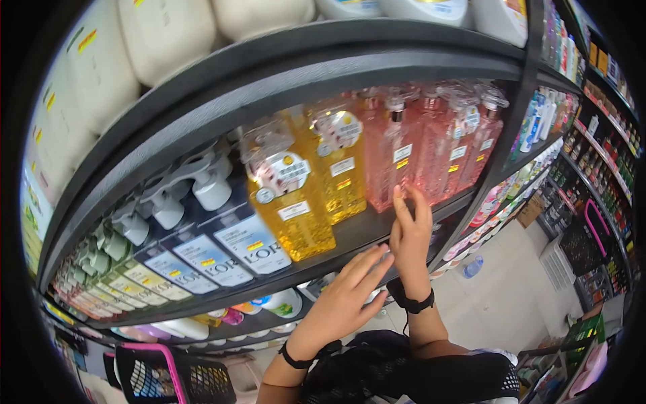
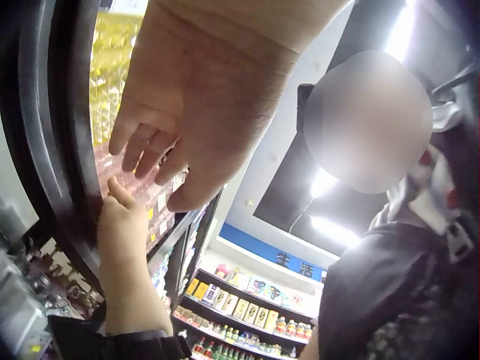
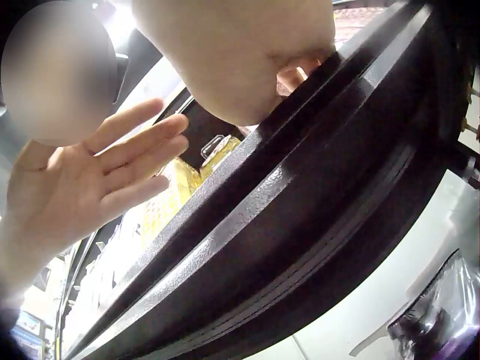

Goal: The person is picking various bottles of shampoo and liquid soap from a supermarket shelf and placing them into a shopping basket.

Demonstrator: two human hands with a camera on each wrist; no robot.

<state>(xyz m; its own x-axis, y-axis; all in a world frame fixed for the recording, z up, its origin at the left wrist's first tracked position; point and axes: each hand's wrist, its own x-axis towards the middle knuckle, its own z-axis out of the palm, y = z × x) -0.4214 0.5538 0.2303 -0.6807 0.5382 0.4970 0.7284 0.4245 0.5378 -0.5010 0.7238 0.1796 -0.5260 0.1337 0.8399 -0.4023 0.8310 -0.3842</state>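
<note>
My left hand [image 1: 346, 296] is held in front of the shelf edge with its fingers extended and nothing in it. In the right wrist view the palm of this left hand [image 3: 82, 180] shows, fingers apart. My right hand [image 1: 412, 232] is raised at the shelf's front, its fingertips right at the lower part of a pink bottle [image 1: 391, 151]. The left wrist view shows the right hand [image 2: 124, 225] beside the pink row, its fingers slightly bent. Two yellow pump bottles [image 1: 289, 209] with round tags stand left of the pink ones.
Blue-and-white boxes [image 1: 245, 246] with white pumps and green-toned ones line the shelf's left part. Large cream bottles [image 1: 168, 40] fill the shelf above. A black basket with a pink handle [image 1: 171, 374] is at the lower left. Stocked shelves [image 1: 592, 145] stand across the tiled aisle [image 1: 501, 286].
</note>
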